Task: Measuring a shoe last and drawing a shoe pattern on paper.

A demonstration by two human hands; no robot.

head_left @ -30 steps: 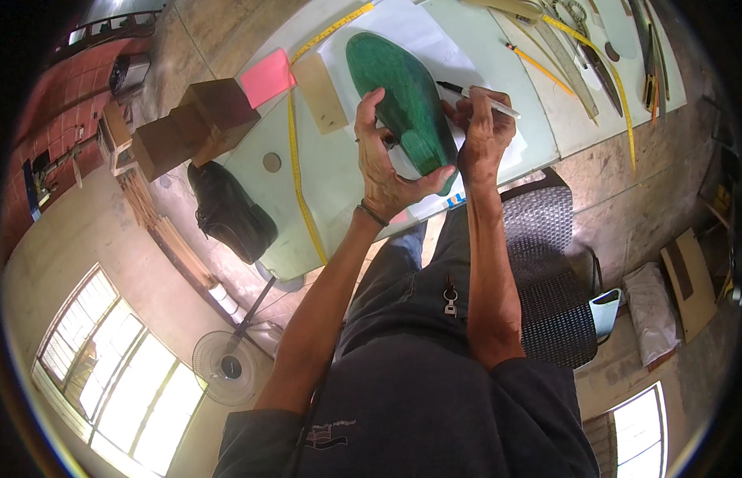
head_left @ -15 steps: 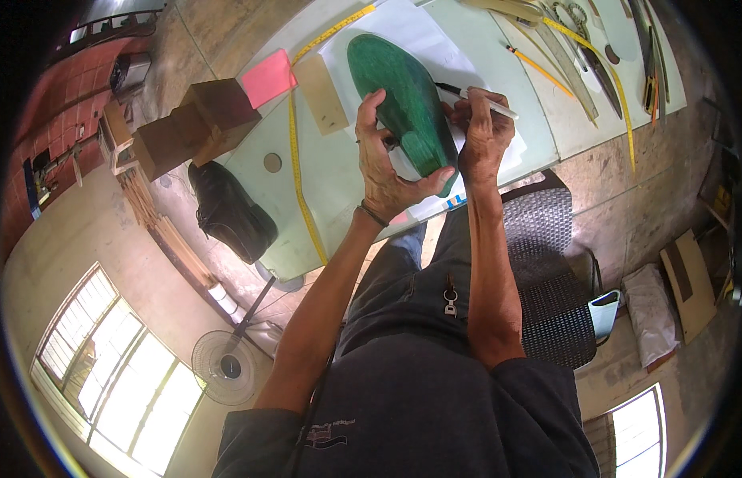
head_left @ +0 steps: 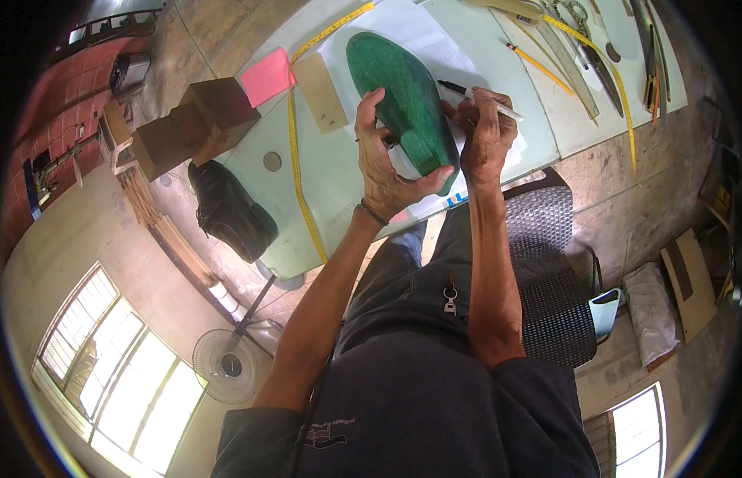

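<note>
A green shoe last (head_left: 395, 76) stands over white paper (head_left: 447, 48) on the glass-topped table, its broad toe end pointing away from me. My left hand (head_left: 383, 163) grips its near end, thumb on the heel and fingers along the left side. In my right hand (head_left: 484, 147), close by the last's right side, a white pen (head_left: 510, 113) is pinched between thumb and fingers. The pen's black end points left toward the last, over the paper. Part of the last's left side is hidden by my fingers.
A yellow tape measure (head_left: 298, 171) runs down the table beside a tan card (head_left: 321, 94) and a pink pad (head_left: 267, 77). A black shoe (head_left: 231, 211) and brown boxes (head_left: 215, 115) sit at left. Scissors (head_left: 606, 84), a pencil (head_left: 538, 68) and rulers lie at right.
The pen's black end has shifted slightly away from the last, and my right fingers have moved a little with it. My left hand and the last stay nearly still.
</note>
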